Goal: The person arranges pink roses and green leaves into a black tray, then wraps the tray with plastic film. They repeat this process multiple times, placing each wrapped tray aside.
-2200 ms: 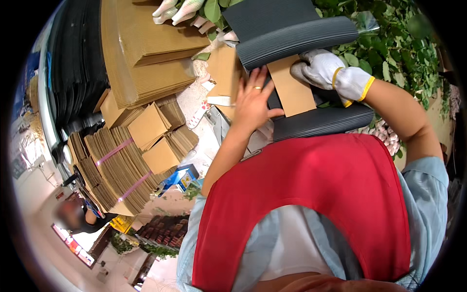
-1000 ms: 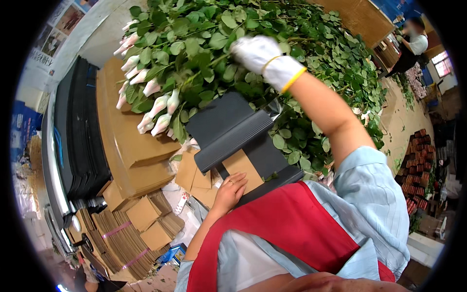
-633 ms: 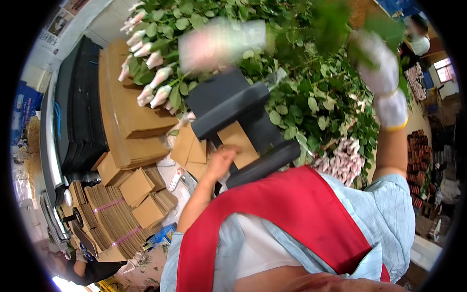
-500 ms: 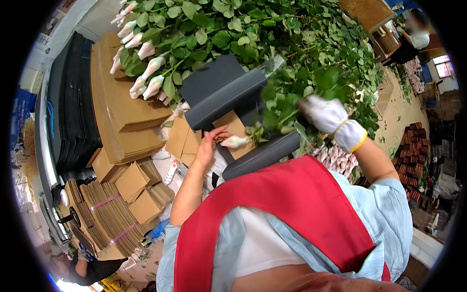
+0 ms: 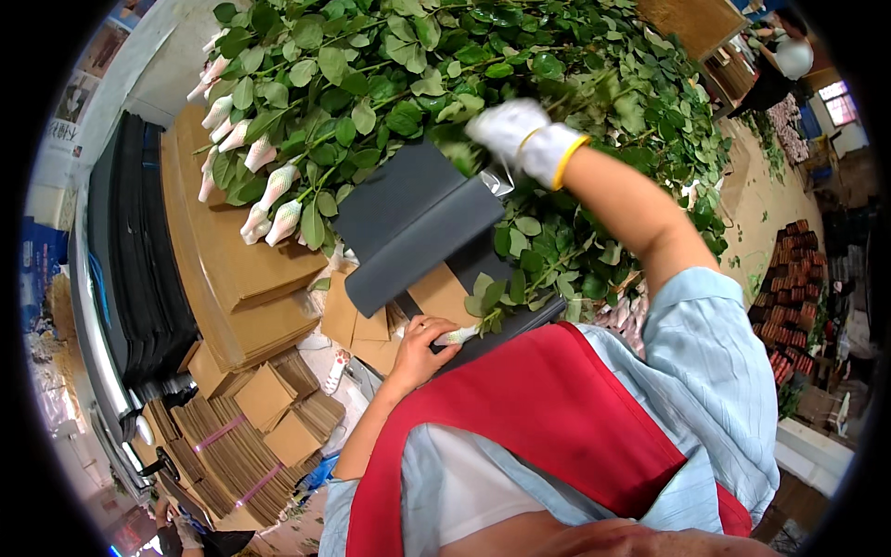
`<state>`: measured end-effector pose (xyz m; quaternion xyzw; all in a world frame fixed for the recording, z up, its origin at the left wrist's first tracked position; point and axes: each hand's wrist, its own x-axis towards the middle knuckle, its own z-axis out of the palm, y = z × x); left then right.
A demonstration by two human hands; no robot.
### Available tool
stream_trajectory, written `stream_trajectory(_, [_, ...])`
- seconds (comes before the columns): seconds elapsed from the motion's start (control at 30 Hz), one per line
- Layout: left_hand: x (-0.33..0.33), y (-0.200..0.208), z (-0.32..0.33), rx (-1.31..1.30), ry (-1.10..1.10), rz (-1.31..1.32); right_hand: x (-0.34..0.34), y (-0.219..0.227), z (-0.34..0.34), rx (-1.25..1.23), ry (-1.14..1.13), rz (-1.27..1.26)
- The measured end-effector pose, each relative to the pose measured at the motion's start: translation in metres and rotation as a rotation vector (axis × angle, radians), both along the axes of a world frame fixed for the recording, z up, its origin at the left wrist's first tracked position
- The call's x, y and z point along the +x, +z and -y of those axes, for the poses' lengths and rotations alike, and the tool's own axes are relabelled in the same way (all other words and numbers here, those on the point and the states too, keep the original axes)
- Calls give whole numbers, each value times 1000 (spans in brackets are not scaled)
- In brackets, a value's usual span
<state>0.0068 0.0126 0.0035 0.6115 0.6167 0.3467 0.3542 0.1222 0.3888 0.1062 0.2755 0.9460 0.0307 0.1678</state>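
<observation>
My bare left hand point(image 5: 425, 349) has its fingers closed round the pale, netted bud of a rose point(image 5: 457, 336). The rose's leafy stem runs to the right across a dark grey wrapping sheet point(image 5: 483, 263). Under it is a brown cardboard piece point(image 5: 444, 290). A curled fold of dark grey sheet point(image 5: 418, 243) lies just beyond that hand. My right hand point(image 5: 515, 130), in a white glove with a yellow cuff edge, is over the leafy stems past the sheet. Motion blurs its fingers, so what they hold, if anything, does not show.
A large heap of leafy rose stems point(image 5: 362, 84) fills the far side, netted buds point(image 5: 283, 223) at its left. Stacked cardboard point(image 5: 232, 260) and dark sheets point(image 5: 130, 251) stand on the left, brown cardboard pieces point(image 5: 223, 446) nearer. Another person point(image 5: 789, 60) is at the far right.
My left hand has come down and closed on the rose bud. My gloved right hand has swept left and away from me, from beside the rose's stem to over the heap.
</observation>
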Motion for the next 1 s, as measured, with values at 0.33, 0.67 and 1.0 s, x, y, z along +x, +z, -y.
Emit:
stream_trajectory(0.33, [1,-18,6,164,-2,9,251,205,-53,726,-214,-415])
stream_trajectory(0.67, [2,-43,13,77,124,234,202,24,101,284,72,-284])
stream_trajectory(1.0, [12,-31,22,166,181,203,46,117,194,-468,570,-253])
